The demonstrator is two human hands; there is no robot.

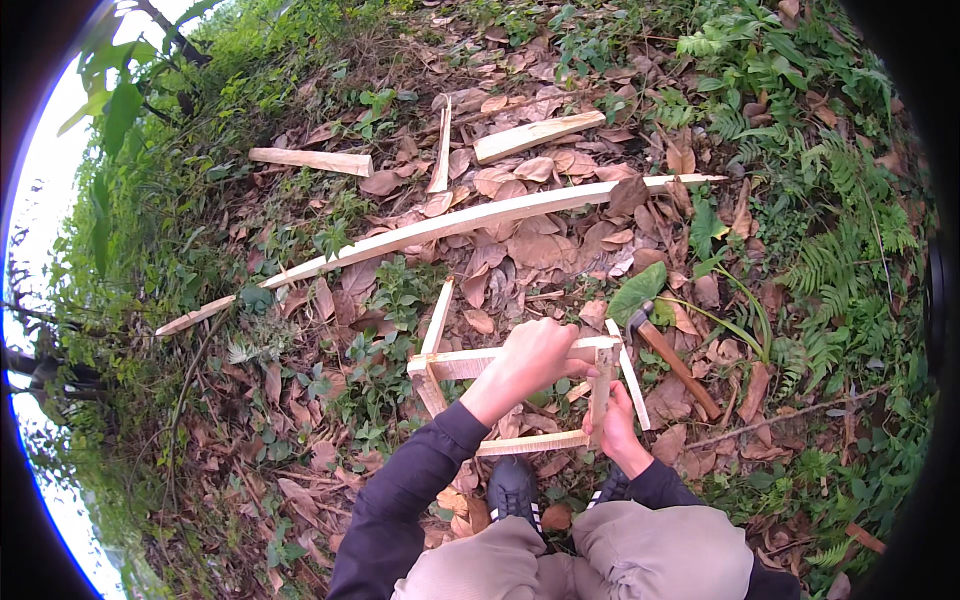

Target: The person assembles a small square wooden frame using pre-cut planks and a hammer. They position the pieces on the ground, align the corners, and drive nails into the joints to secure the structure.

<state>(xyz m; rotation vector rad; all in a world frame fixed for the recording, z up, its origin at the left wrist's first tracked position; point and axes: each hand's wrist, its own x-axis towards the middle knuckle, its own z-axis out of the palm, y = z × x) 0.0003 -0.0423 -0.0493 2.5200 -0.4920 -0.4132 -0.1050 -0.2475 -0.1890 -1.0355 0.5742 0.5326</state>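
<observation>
Crowding the left side, green plants (230, 110) grow over ground strewn with dry brown leaves (540, 245). A long pale pole (430, 235) starts among them and slants up to the right across the ground, well beyond the hands. On its far side lie three short pieces, in order: a stick (310, 161), a thin slat (442, 148) pointing away from the person, and a board (540, 136). Nearer, a rough wooden frame (466, 363) sits in front of the person's shoes (514, 490), below the middle of the view. Its left corner has slats meeting the top bar, and a lower bar (535, 443) runs nearer the shoes. The left hand (538, 358) comes across the top bar, fingers curled inward, with the fingertips close to the upright (601, 392) at the right corner; whether they pinch anything cannot be told. The right hand (620, 420) is closed around the lower part of that upright, thumb and fingers on either side of it. Just right of the frame, a thin strip (630, 376) slopes beside the right hand. Further right, a hammer (680, 372) with a brown handle lies on the leaves, its head by a broad green leaf (636, 291), and ferns (850, 210) fill the far right.
</observation>
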